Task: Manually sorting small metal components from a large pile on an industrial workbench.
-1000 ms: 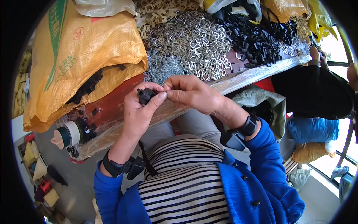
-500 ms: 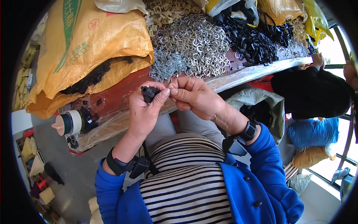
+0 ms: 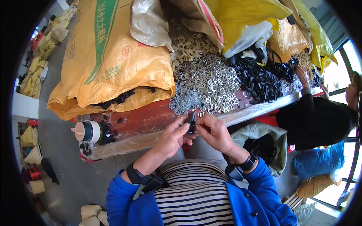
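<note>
Yellow sack [image 3: 109,56] lies behind; left hand [image 3: 171,139] and right hand [image 3: 215,132] pinch a black clip [image 3: 192,122].

bright daylight, strong fisheye, sharp centre

daylight enters from the windows [image 3: 348,81] at the right rim, which glare to near white. the yellow sacks [image 3: 109,56] and the heap of silver metal clips [image 3: 205,84] on the bench are evenly lit, the clips glinting. shadows are soft and short. the bench's front edge bows upward, a black ring fills the corners, and detail smears slightly toward the rim.
</note>
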